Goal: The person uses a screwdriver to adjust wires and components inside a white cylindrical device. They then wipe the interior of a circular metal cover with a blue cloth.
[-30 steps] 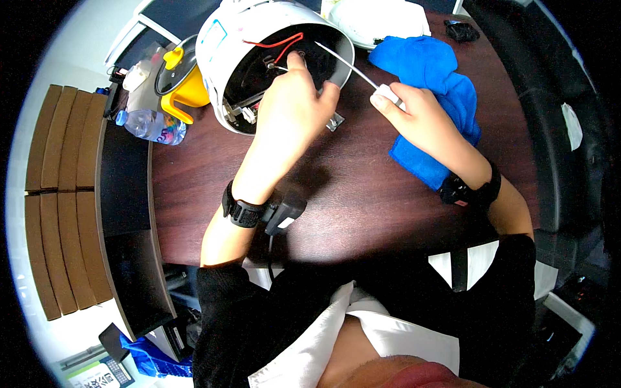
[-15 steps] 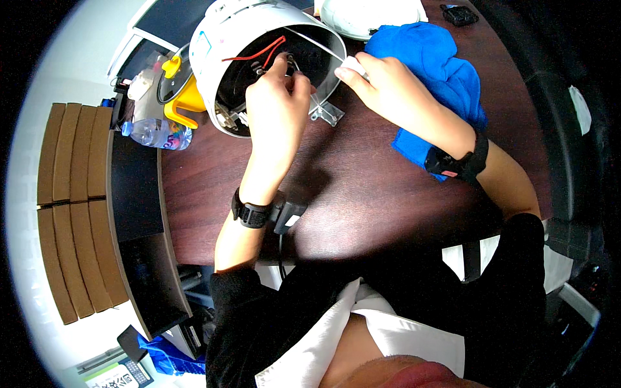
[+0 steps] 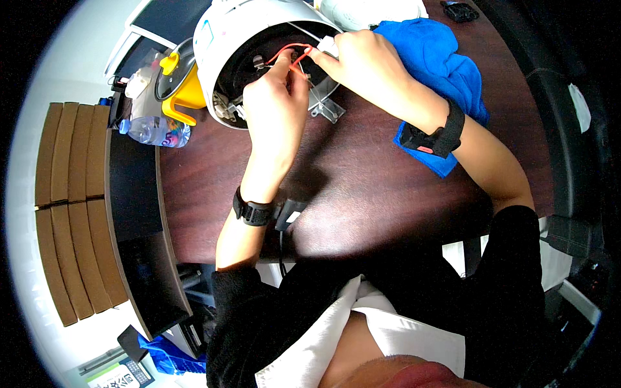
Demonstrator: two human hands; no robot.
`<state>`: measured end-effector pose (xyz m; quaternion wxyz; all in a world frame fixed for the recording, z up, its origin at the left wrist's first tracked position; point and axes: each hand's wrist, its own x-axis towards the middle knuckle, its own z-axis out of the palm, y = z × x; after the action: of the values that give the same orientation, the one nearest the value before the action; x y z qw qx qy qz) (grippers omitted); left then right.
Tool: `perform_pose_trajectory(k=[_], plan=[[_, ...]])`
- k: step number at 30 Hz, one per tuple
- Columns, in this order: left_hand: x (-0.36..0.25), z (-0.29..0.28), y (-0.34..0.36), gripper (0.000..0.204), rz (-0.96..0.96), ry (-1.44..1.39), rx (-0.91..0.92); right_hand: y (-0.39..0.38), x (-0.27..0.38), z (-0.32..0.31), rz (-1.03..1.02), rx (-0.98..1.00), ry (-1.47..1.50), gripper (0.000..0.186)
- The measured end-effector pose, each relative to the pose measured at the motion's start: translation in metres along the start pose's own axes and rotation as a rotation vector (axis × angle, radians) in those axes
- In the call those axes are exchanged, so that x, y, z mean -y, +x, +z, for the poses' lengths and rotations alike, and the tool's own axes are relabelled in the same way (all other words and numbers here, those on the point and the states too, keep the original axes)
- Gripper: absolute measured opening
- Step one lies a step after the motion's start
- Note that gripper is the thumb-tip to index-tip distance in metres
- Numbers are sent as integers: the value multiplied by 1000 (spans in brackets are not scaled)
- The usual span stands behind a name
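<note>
- I have the white drum (image 3: 215,64) at the far side of the dark wood surface (image 3: 381,187), lying on its side with its open mouth toward me.
- I see the red wire (image 3: 284,46) bent in an arch across that mouth, bright against the dark interior.
- My left grip (image 3: 275,100) reaches into the mouth, index finger and thumb close together beside the lower part of the wire; I cannot tell whether they pinch anything.
- My right grip (image 3: 365,64) is curled around the white-handled tool (image 3: 328,45), whose thin shaft slants up and left across the opening; an extended fingertip also touches the bend of the wire.
- Just under the drum's lower right rim I make out a metal bracket (image 3: 331,111).
- To the left of the drum I have a yellow pot (image 3: 187,97) with a see-through lid, and a clear bottle (image 3: 155,131) with a blue cap lying nearer to me.
- On the right, a rumpled blue cloth (image 3: 446,71) spreads partly beneath my right forearm, with a white round piece (image 3: 369,13) beyond it.
- Beside my left wrist I spot a black adapter (image 3: 289,216) with a cable.
</note>
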<state>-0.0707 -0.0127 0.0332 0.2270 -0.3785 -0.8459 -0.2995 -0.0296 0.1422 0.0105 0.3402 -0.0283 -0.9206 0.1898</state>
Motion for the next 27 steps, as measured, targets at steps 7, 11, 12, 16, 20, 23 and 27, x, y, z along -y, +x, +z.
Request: perform_pose_trajectory(k=[7, 11, 12, 16, 20, 23, 27], plan=[[9, 2, -3, 29, -18, -6, 11, 7, 6, -3, 52, 36, -82, 38], [9, -2, -2, 28, -1, -12, 43, 9, 3, -1, 36, 30, -86, 40], [10, -3, -2, 28, 18, -29, 37, 10, 4, -1, 34, 36, -84, 40], [15, -6, -2, 28, -29, -69, 108, 10, 2, 2, 31, 47, -85, 41], [17, -11, -5, 32, -24, -103, 160, 11, 6, -1, 16, 51, -99, 41], [12, -14, -3, 33, -54, -82, 205, 12, 5, 0, -12, 28, -99, 42], [16, -7, -3, 31, -13, -2, 151, 12, 4, 0, 40, 82, -72, 46]])
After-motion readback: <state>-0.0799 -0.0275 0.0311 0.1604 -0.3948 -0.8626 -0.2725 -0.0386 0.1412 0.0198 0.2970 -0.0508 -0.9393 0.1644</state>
